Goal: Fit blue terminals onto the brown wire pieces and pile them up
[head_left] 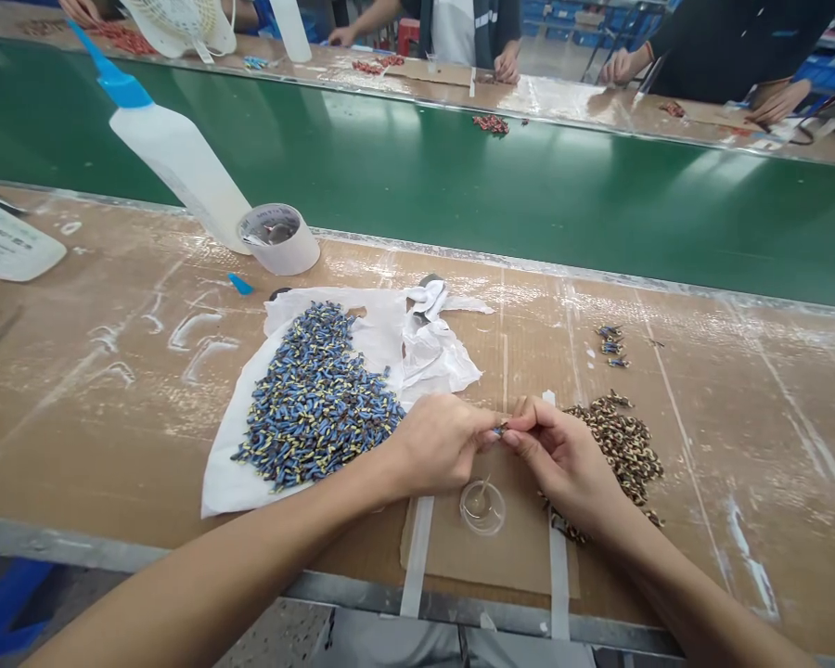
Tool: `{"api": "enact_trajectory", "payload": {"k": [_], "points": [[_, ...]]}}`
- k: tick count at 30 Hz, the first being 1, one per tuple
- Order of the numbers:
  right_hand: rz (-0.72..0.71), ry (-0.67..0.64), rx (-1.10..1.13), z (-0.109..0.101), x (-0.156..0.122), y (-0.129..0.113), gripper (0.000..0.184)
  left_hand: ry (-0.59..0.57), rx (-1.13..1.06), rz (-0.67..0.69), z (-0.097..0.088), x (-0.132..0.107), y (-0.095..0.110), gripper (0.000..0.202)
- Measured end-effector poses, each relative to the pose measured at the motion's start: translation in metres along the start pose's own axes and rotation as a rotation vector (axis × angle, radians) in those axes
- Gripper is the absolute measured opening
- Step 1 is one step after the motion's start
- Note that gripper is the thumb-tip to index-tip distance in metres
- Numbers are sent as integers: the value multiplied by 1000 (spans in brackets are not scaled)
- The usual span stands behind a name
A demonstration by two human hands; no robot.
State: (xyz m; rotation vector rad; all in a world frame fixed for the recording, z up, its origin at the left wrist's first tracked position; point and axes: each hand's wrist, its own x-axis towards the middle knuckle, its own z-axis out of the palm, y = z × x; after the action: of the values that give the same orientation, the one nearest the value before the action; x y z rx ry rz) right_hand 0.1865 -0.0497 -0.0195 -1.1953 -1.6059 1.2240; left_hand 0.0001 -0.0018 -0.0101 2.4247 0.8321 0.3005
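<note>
My left hand and my right hand meet above a taped cardboard pad, both pinching one small blue part between their fingertips. A heap of small blue and yellow parts lies on a white plastic sheet just left of my left hand. A pile of brown wound parts sits beside and under my right hand. A small clear round dish rests on the pad below my hands.
A white squeeze bottle with a blue nozzle leans by a tape roll at back left. A green conveyor belt runs across behind the bench. Other people's hands work on the far side. A few loose parts lie right of centre.
</note>
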Motion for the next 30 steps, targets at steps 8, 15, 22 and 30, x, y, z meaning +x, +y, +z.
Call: {"api": "enact_trajectory", "payload": {"k": [8,15,22,30], "points": [[-13,-4,-86,0,0,0,18,-27,12,-35,-2,0,5,14],[83,127,-67,-29,7,-17,15,-40,-378,-170,-41,-3,0,28],[191,672,-369,-102,21,26,23,197,52,-557,-94,-30,-50,21],[218,684,-421,-109,19,20,37,-20,114,-527,-85,-33,-58,6]]}}
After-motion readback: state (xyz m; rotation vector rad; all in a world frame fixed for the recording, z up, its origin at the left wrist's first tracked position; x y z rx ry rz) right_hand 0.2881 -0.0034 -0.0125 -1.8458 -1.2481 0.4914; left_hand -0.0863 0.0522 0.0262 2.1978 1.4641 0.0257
